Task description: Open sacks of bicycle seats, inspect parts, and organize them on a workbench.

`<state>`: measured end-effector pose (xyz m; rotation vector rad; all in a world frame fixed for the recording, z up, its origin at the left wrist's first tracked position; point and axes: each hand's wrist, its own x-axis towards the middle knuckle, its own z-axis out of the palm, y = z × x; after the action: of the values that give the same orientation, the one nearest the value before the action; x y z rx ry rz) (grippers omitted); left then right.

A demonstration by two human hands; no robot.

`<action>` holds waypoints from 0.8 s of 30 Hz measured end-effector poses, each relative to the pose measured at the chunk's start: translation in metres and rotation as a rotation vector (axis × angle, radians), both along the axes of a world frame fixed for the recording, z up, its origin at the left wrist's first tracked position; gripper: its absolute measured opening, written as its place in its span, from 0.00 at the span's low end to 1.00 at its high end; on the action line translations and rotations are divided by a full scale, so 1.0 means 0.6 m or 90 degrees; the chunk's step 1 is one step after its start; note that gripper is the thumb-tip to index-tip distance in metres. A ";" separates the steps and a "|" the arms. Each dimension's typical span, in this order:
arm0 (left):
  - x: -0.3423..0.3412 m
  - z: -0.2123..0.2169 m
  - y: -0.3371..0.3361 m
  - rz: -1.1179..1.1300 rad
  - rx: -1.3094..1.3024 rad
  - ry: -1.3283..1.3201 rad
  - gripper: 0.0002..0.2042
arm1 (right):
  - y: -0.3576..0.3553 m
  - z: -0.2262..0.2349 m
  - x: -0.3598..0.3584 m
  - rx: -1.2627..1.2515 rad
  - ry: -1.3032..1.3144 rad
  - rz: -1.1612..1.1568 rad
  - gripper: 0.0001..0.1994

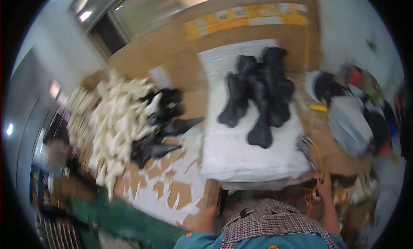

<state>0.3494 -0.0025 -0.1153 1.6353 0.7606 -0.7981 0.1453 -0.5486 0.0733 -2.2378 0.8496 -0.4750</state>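
Note:
The picture is blurred by motion. My left hand rests at the near edge of the cardboard-covered table, and its fingers are hidden. My right hand is raised at the table's right front corner, beside thin orange cords; its grip is too blurred to read. Between and beyond my hands lies a white sheet with several black boot-shaped pieces on it. A checked scarf over a teal garment fills the lower edge.
A heap of white shaped pieces lies at the left, with several black pieces beside it. White paper scraps cover the cardboard. A yellow tool and cluttered items sit at the right. Green flooring shows lower left.

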 end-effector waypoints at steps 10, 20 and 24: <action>0.107 0.005 -0.198 -0.314 -0.113 0.122 0.13 | 0.028 0.128 -0.385 0.155 -0.350 -0.720 0.33; 0.023 0.108 -0.556 -0.734 -0.217 -0.053 0.14 | 0.062 0.153 -0.590 0.248 -0.559 -0.960 0.22; -0.041 0.152 -0.676 -0.869 -0.237 -0.172 0.14 | -0.039 0.190 -0.646 0.177 -0.637 -0.942 0.15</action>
<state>0.3250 -0.4078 -0.0239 1.7222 -0.8154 -1.4624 -0.2421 -0.5717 0.1873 -0.5238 1.6347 -1.7401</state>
